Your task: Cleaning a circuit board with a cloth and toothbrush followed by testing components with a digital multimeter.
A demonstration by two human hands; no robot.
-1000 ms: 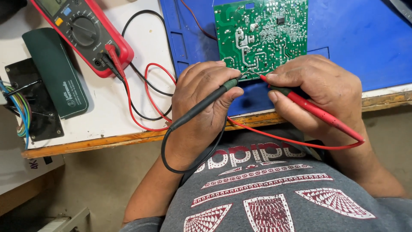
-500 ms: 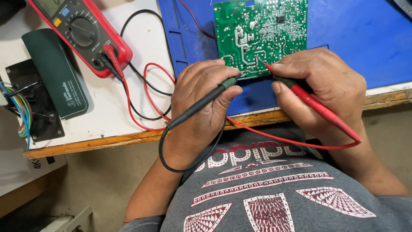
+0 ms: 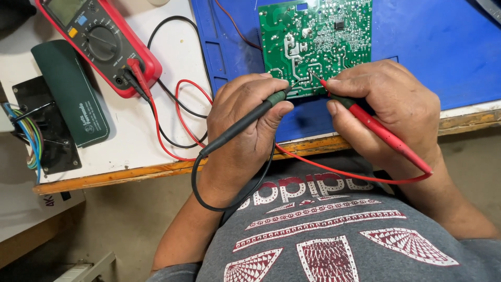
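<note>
Seen from above, looking down at a person's two hands at the near edge of a worktop (image 3: pixel 130 156). The left hand (image 3: pixel 245 130) has its grip closed around a black test probe (image 3: pixel 250 117), held like a pen between thumb and fingers, the tip hidden behind the fingertips at the lower edge of a green circuit board (image 3: pixel 315 44). The right hand (image 3: pixel 389 112) has its grip closed on a red test probe (image 3: pixel 383 133), whose metal tip rests on a solder point near the board's lower edge, just beside the black one.

The board lies solder side up on a blue mat (image 3: pixel 438 47) that covers the right part of the worktop. A black lead (image 3: pixel 209 201) loops down from the left hand, and a red lead (image 3: pixel 334 169) runs under both wrists. Both lead back across the white surface to a red meter (image 3: pixel 102 44) at the upper left, where they are plugged in. Beside the meter lie a dark green pouch (image 3: pixel 70 94) and a black part with coloured wires (image 3: pixel 39 128). The person wears a grey patterned shirt (image 3: pixel 334 230).

Judging from this, both probes are already placed on the board and a reading is under way; the meter's screen is too cut off to read.

Compared with a second ago, the red probe's tip has shifted slightly up and left onto the board, closer to the black probe. The left hand has hardly moved.
</note>
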